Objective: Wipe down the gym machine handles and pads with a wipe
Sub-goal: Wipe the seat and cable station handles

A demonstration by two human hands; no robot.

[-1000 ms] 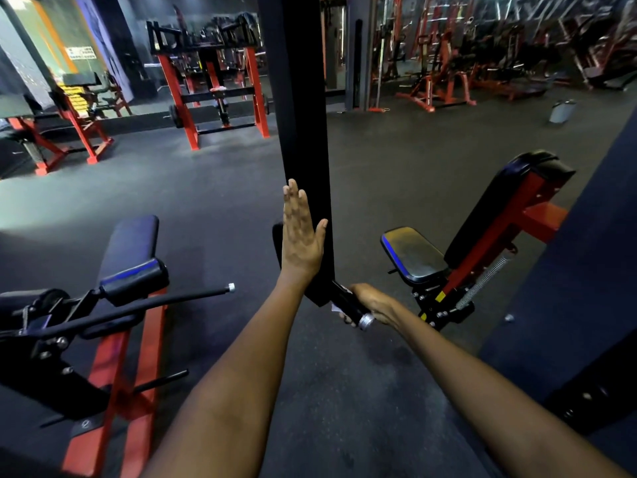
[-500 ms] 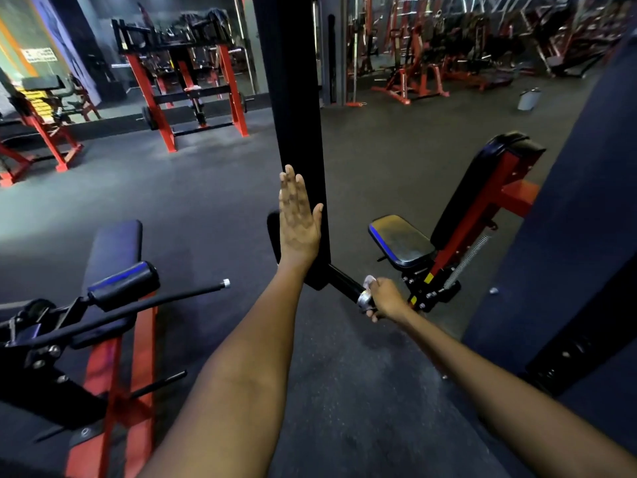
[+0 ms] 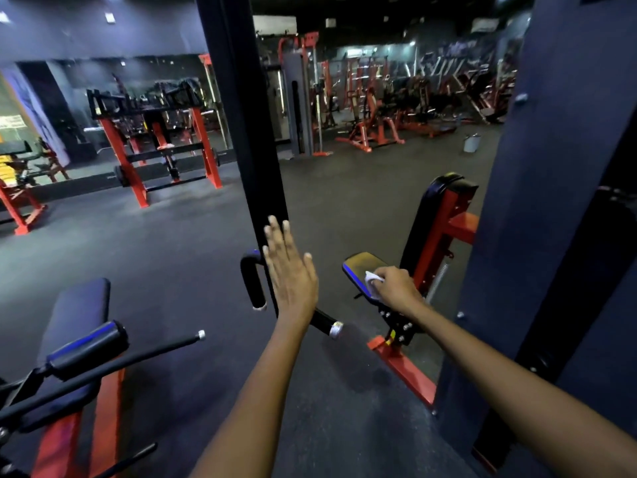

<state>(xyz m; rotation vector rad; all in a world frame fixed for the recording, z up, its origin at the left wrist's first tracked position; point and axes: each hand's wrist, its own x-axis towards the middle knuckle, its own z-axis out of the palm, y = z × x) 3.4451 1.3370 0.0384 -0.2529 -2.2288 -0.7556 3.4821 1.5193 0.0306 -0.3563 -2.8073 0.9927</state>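
No brand, label or writing is legible; a yellow sign (image 3: 6, 122) far left of the black upright post (image 3: 251, 132) is too blurred to read.

Left of the post, low in view: a black bench pad (image 3: 77, 312), a roller pad with a blue stripe (image 3: 90, 350) and a thin black bar with a metal tip (image 3: 138, 357), on a red and black frame. Behind these, a red rack (image 3: 155, 150) stands before a mirrored wall.

At the post: the left hand (image 3: 289, 274) lies flat against it, fingers straight, grasping nothing. A curved black handle (image 3: 251, 281) hangs just left of this hand. A straight black handle with a metal end cap (image 3: 327, 324) projects from the post's base, below the hand.

Right of the post: the right hand (image 3: 394, 288) presses a bunched white wipe (image 3: 373, 279) onto the seat pad (image 3: 362, 267), fingers curled over it. A back pad (image 3: 427, 219) on a red frame rises behind. A dark blue column (image 3: 551, 201) blocks the far right. Red machines (image 3: 372, 129) and a grey bucket (image 3: 471, 142) stand far behind.
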